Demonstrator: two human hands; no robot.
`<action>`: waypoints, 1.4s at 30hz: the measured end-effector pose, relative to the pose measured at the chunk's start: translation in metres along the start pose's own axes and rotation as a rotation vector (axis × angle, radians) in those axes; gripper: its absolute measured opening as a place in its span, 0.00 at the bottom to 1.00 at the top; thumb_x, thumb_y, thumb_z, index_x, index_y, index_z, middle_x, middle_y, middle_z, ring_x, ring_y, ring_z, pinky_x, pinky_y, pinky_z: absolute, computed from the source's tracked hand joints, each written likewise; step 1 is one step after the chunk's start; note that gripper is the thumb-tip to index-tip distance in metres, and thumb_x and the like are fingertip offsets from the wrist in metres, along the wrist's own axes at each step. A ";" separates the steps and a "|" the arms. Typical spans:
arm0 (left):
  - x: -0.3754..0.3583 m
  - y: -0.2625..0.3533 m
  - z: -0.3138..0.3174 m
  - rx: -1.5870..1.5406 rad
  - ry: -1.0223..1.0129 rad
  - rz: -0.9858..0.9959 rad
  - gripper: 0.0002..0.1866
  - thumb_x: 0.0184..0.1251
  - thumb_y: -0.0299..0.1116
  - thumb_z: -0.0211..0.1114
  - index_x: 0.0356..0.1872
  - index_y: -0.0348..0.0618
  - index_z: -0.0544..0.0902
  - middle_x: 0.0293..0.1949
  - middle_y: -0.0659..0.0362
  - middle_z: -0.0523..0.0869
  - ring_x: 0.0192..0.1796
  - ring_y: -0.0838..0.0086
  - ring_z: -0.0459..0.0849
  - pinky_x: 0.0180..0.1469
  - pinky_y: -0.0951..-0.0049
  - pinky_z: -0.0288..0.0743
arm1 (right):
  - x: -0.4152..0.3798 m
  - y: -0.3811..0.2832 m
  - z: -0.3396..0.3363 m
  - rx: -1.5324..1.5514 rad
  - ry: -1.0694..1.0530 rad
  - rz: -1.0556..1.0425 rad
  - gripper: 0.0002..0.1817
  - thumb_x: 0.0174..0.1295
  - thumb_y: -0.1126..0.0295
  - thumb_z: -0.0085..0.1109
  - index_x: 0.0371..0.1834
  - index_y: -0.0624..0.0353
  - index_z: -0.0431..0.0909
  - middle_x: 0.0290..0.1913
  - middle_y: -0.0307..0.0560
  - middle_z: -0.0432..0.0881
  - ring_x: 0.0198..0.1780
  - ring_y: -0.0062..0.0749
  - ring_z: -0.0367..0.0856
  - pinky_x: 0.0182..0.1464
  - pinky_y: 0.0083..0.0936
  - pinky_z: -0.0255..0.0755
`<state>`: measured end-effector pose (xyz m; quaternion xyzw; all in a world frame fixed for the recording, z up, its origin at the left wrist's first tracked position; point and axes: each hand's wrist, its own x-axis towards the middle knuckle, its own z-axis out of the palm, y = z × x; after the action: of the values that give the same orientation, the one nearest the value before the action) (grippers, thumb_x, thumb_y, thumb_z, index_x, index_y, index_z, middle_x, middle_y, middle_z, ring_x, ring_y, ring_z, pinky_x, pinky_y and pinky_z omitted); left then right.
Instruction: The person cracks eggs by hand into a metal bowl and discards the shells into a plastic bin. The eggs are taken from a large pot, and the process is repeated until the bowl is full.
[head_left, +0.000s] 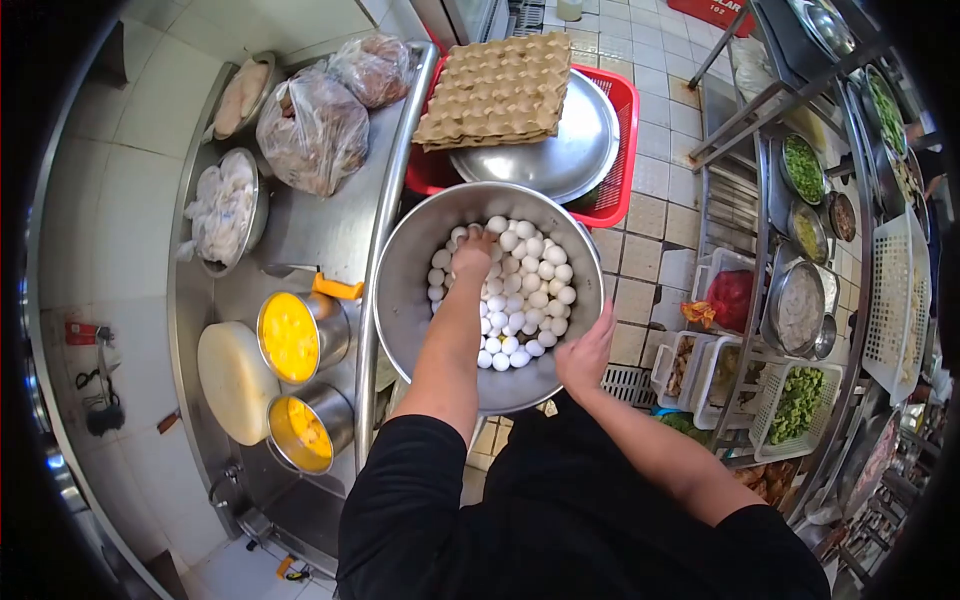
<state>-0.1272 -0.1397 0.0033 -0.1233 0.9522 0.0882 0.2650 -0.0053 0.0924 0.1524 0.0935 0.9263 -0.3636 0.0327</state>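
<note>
A deep steel pot [410, 318] stands in front of me, with many white eggs [530, 300] heaped inside. My left hand [474, 252] reaches down into it and touches eggs near the far left of the heap. Its fingers are partly hidden behind the back of the hand, so I cannot see whether an egg is in its grasp. At the pot's right rim, my right hand [588, 350] grips the edge, fingers along the outside wall. Beyond the pot, stacked cardboard egg trays [495, 90] lie on a steel lid [540, 165] over a red basket [622, 150].
Left, a steel counter [310, 235] holds two pots of yellow egg [290, 335], [303, 432], a round cutting board [232, 382], bagged food [312, 130] and bowls. A rack [715, 190] with bowls, tubs and greens [800, 405] stands right on the tiled floor.
</note>
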 end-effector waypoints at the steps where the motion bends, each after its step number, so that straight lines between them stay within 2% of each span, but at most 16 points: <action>1: 0.000 0.000 0.004 -0.001 0.030 -0.018 0.24 0.64 0.32 0.52 0.63 0.46 0.64 0.66 0.52 0.60 0.59 0.55 0.75 0.55 0.64 0.76 | 0.001 0.000 -0.001 0.015 -0.018 0.004 0.44 0.44 0.81 0.49 0.70 0.67 0.44 0.62 0.73 0.58 0.63 0.66 0.60 0.66 0.45 0.56; 2: -0.007 -0.003 0.008 -0.001 0.055 -0.047 0.25 0.64 0.32 0.53 0.63 0.44 0.62 0.67 0.50 0.58 0.59 0.55 0.75 0.54 0.64 0.76 | -0.001 -0.001 -0.001 0.031 -0.047 0.007 0.44 0.44 0.81 0.49 0.70 0.67 0.43 0.62 0.73 0.58 0.63 0.66 0.60 0.66 0.45 0.55; 4: -0.030 0.006 0.009 -0.104 0.177 -0.127 0.18 0.67 0.31 0.49 0.56 0.40 0.68 0.57 0.45 0.70 0.50 0.53 0.79 0.54 0.61 0.75 | -0.002 0.000 -0.001 0.032 -0.037 -0.020 0.44 0.44 0.81 0.48 0.70 0.68 0.43 0.62 0.73 0.58 0.64 0.66 0.59 0.67 0.45 0.55; 6: -0.052 0.012 0.001 -0.587 0.225 -0.188 0.13 0.68 0.31 0.51 0.50 0.41 0.72 0.41 0.51 0.79 0.41 0.60 0.82 0.44 0.67 0.77 | -0.001 -0.001 0.001 0.049 -0.026 -0.063 0.44 0.44 0.81 0.48 0.70 0.68 0.44 0.62 0.73 0.58 0.64 0.66 0.58 0.67 0.45 0.54; 8: -0.091 0.012 -0.024 -1.236 -0.130 -0.124 0.10 0.66 0.30 0.55 0.47 0.43 0.73 0.29 0.60 0.78 0.36 0.70 0.81 0.37 0.74 0.75 | 0.000 0.003 0.003 0.038 0.013 -0.090 0.44 0.43 0.81 0.48 0.70 0.68 0.44 0.62 0.72 0.58 0.65 0.65 0.57 0.68 0.45 0.54; 14: -0.258 -0.038 -0.061 -1.827 0.053 0.107 0.12 0.65 0.25 0.58 0.48 0.49 0.72 0.39 0.64 0.77 0.33 0.79 0.78 0.30 0.80 0.71 | 0.003 0.003 0.005 0.030 0.036 -0.073 0.41 0.45 0.82 0.48 0.68 0.69 0.47 0.62 0.72 0.59 0.65 0.64 0.59 0.68 0.43 0.55; 18: -0.366 -0.122 -0.084 -1.304 0.361 -0.069 0.17 0.62 0.24 0.60 0.53 0.48 0.75 0.38 0.64 0.78 0.32 0.81 0.77 0.32 0.80 0.71 | 0.008 0.013 0.013 -0.001 0.096 -0.152 0.40 0.46 0.80 0.48 0.67 0.69 0.48 0.63 0.70 0.59 0.65 0.63 0.60 0.67 0.42 0.57; 19: -0.392 -0.139 -0.089 -0.882 0.677 -0.047 0.14 0.60 0.24 0.61 0.49 0.46 0.77 0.37 0.58 0.79 0.39 0.73 0.78 0.39 0.74 0.74 | 0.009 0.014 0.015 0.005 0.070 -0.177 0.40 0.46 0.80 0.48 0.67 0.69 0.48 0.63 0.70 0.59 0.65 0.63 0.60 0.67 0.42 0.57; 21: -0.443 -0.179 -0.095 -0.482 0.953 -0.097 0.11 0.58 0.24 0.60 0.43 0.44 0.79 0.45 0.49 0.77 0.45 0.55 0.78 0.46 0.65 0.74 | 0.012 0.015 0.015 -0.008 0.136 -0.193 0.39 0.46 0.79 0.49 0.67 0.70 0.50 0.64 0.70 0.59 0.65 0.63 0.61 0.67 0.42 0.58; 24: -0.506 -0.193 -0.092 -0.349 1.196 -0.363 0.09 0.59 0.25 0.59 0.41 0.42 0.79 0.47 0.46 0.75 0.46 0.53 0.77 0.47 0.62 0.73 | 0.010 0.007 0.008 -0.003 0.111 -0.180 0.39 0.45 0.79 0.50 0.66 0.70 0.51 0.64 0.69 0.59 0.65 0.62 0.61 0.66 0.42 0.58; 28: -0.511 -0.214 0.003 -0.308 1.248 -0.453 0.06 0.62 0.25 0.58 0.40 0.41 0.77 0.47 0.45 0.73 0.46 0.51 0.76 0.47 0.61 0.72 | 0.010 0.003 0.006 -0.043 0.085 -0.119 0.40 0.45 0.75 0.52 0.66 0.70 0.51 0.65 0.68 0.58 0.65 0.60 0.62 0.66 0.42 0.60; 30: -0.508 -0.211 0.020 -0.387 1.100 -0.461 0.06 0.61 0.25 0.60 0.38 0.40 0.76 0.45 0.47 0.72 0.45 0.54 0.75 0.47 0.63 0.71 | 0.010 0.009 0.010 -0.049 0.121 -0.183 0.40 0.46 0.74 0.52 0.67 0.70 0.51 0.65 0.67 0.59 0.64 0.59 0.63 0.65 0.42 0.60; 34: -0.514 -0.208 -0.006 -0.412 1.422 -0.413 0.06 0.62 0.26 0.59 0.40 0.42 0.76 0.44 0.46 0.71 0.46 0.51 0.75 0.47 0.60 0.71 | 0.016 0.010 0.010 -0.109 0.113 -0.141 0.40 0.46 0.73 0.52 0.67 0.69 0.51 0.65 0.67 0.59 0.64 0.59 0.63 0.64 0.42 0.63; 36: -0.503 -0.217 0.016 -0.370 1.410 -0.433 0.05 0.63 0.26 0.59 0.39 0.42 0.76 0.45 0.46 0.72 0.46 0.52 0.75 0.47 0.60 0.71 | 0.016 0.009 0.010 -0.105 0.112 -0.143 0.40 0.46 0.73 0.53 0.67 0.69 0.51 0.65 0.67 0.59 0.64 0.59 0.64 0.63 0.43 0.64; 38: -0.497 -0.218 0.031 -0.491 1.134 -0.516 0.06 0.62 0.25 0.59 0.39 0.42 0.76 0.45 0.47 0.72 0.45 0.54 0.75 0.47 0.61 0.71 | 0.014 0.005 0.008 -0.154 0.107 -0.119 0.40 0.46 0.72 0.53 0.67 0.68 0.51 0.65 0.67 0.59 0.63 0.59 0.65 0.62 0.42 0.65; 42: -0.507 -0.226 -0.001 -0.336 1.430 -0.313 0.05 0.63 0.25 0.58 0.39 0.39 0.75 0.43 0.47 0.73 0.42 0.57 0.76 0.45 0.63 0.71 | 0.009 0.003 0.001 -0.162 0.084 -0.093 0.40 0.47 0.72 0.53 0.66 0.68 0.51 0.65 0.67 0.59 0.62 0.60 0.65 0.62 0.42 0.65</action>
<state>0.3558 -0.2603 0.2480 -0.3232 0.8375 0.0920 -0.4310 -0.0135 0.0948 0.1486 0.0623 0.9565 -0.2845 -0.0156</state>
